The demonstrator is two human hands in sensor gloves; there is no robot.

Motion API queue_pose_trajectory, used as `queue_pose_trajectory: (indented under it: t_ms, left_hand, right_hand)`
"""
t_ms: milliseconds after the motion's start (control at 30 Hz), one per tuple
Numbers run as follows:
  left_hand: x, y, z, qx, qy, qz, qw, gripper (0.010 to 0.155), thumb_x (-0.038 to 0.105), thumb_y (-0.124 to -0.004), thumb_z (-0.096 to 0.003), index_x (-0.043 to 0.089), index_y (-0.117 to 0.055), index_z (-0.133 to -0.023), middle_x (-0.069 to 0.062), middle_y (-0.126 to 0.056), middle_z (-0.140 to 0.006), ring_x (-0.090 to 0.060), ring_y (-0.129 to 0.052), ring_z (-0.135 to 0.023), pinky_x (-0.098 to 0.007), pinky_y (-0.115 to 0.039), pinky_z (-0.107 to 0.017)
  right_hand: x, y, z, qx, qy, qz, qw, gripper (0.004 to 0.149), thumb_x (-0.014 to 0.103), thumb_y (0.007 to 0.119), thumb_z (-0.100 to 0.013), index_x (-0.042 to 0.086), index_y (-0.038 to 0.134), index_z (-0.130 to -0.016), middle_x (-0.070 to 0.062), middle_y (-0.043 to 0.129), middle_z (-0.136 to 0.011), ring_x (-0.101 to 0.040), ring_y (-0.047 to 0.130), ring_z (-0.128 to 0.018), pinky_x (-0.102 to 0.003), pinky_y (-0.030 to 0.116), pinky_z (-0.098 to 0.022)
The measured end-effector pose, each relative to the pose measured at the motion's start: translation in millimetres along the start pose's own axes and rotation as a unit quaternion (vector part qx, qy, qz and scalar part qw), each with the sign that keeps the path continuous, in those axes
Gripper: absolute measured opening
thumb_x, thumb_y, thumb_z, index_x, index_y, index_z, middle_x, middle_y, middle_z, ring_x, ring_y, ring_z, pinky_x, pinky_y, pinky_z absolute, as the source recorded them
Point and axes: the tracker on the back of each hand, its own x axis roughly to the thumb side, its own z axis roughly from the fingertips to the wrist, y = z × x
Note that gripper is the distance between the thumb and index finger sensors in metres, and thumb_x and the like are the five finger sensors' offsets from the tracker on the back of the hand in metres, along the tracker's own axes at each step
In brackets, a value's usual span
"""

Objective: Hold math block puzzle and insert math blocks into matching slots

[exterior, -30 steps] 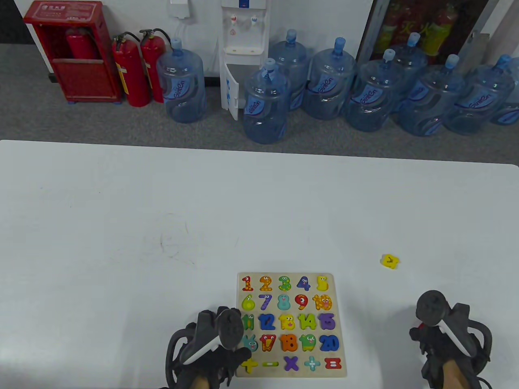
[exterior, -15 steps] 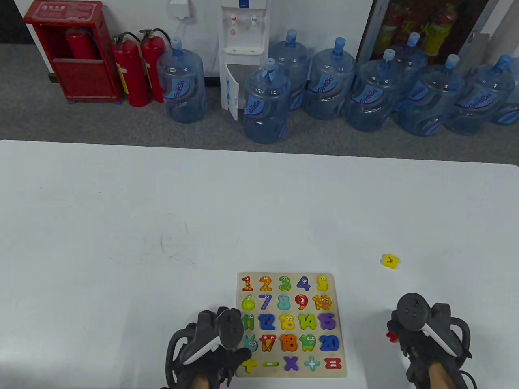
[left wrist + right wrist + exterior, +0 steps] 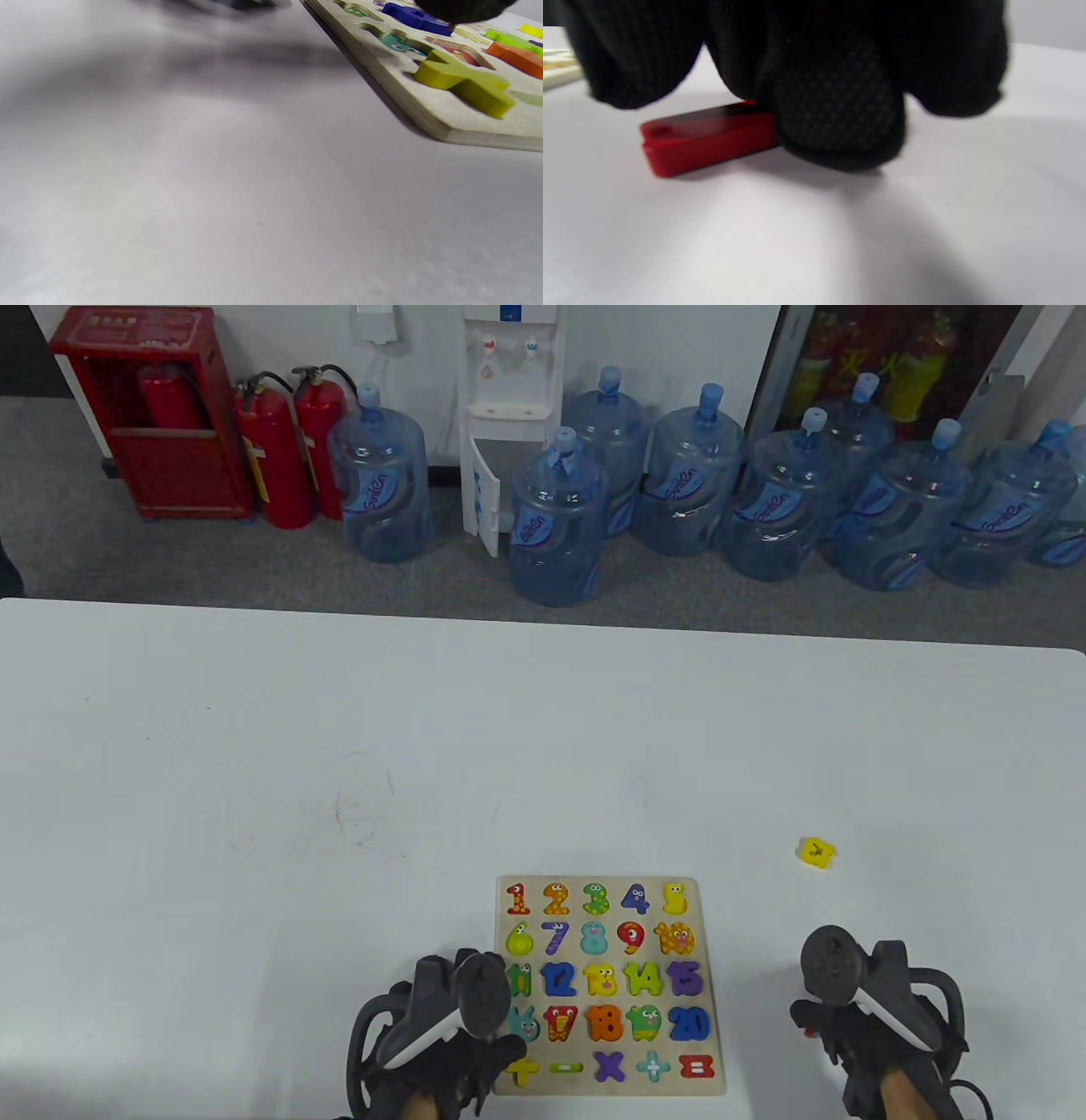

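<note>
The wooden puzzle board (image 3: 711, 1082) lies at the table's near edge with coloured number and sign blocks in its slots. My left hand (image 3: 475, 1044) rests on its lower left edge. In the left wrist view a fingertip (image 3: 462, 8) presses on the board (image 3: 428, 110) near the yellow plus block (image 3: 464, 80). My right hand (image 3: 813, 1027) is to the right of the board, apart from it. Its fingers (image 3: 840, 118) grip a flat red block (image 3: 706, 137) low at the table surface. A yellow block (image 3: 816, 853) lies loose beyond the right hand.
The white table (image 3: 339, 780) stretches far and left of the board. On the floor beyond it stand water bottles (image 3: 556, 521), fire extinguishers (image 3: 276, 453) and a dispenser.
My right hand has moved left toward the board with the red block in its fingers. The left hand and the board have not moved.
</note>
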Motion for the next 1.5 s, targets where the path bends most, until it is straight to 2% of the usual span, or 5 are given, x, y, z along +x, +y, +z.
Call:
queue_pose_trajectory:
  t_ms: [267, 633, 833, 967, 1500]
  left_hand:
    - [0.0, -0.2, 0.1, 0.000, 0.000, 0.000, 1.000, 0.085, 0.060, -0.065, -0.0361, 0.030, -0.026, -0.105, 0.002, -0.021, -0.112, -0.044, -0.023, -0.107, -0.070, -0.037, -0.073]
    - [0.0, -0.5, 0.3, -0.003, 0.000, 0.001, 1.000, 0.085, 0.060, -0.065, -0.0361, 0.030, -0.025, -0.105, 0.002, -0.021, -0.112, -0.044, -0.023, -0.107, -0.070, -0.036, -0.073]
    - [0.3, -0.6, 0.2, -0.003, -0.001, 0.000, 1.000, 0.085, 0.060, -0.065, -0.0361, 0.030, -0.025, -0.105, 0.002, -0.021, -0.112, -0.044, -0.023, -0.106, -0.070, -0.036, -0.073]
    - [0.2, -0.6, 0.1, -0.003, -0.001, 0.001, 1.000, 0.085, 0.060, -0.065, -0.0361, 0.030, -0.025, -0.105, 0.002, -0.020, -0.112, -0.044, -0.022, -0.107, -0.070, -0.036, -0.073]
    - [0.3, -0.5, 0.0, -0.004, 0.000, 0.001, 1.000, 0.085, 0.060, -0.065, -0.0362, 0.030, -0.025, -0.105, 0.002, -0.021, -0.112, -0.044, -0.022, -0.107, -0.070, -0.036, -0.073]
  right_hand:
    - [5.9, -0.3, 1.8, 0.020, -0.017, 0.004, 1.000, 0.054, 0.041, 0.076, -0.030, 0.016, 0.082, -0.077, -0.012, 0.095, -0.060, -0.011, 0.107, -0.031, -0.026, 0.091, -0.022]
    - [4.4, 2.7, 4.9, 0.087, -0.024, -0.013, 0.996, 0.062, 0.023, 0.090, -0.025, 0.033, 0.073, -0.084, -0.015, 0.083, -0.074, -0.015, 0.100, -0.048, -0.031, 0.087, -0.035]
    - [16.8, 5.2, 2.7, 0.003, -0.048, 0.027, 0.998, 0.057, 0.029, 0.095, -0.019, 0.031, 0.080, -0.074, -0.009, 0.086, -0.072, -0.013, 0.100, -0.044, -0.033, 0.086, -0.037]
    - [26.4, 7.7, 3.6, -0.007, -0.056, 0.050, 0.997, 0.057, 0.037, 0.091, -0.018, 0.026, 0.080, -0.073, -0.007, 0.082, -0.076, -0.015, 0.096, -0.050, -0.036, 0.083, -0.045]
    - [64.2, 3.9, 16.6, -0.035, -0.124, 0.063, 0.990, 0.055, 0.034, 0.088, -0.023, 0.022, 0.082, -0.076, -0.007, 0.081, -0.079, -0.016, 0.096, -0.052, -0.039, 0.081, -0.050]
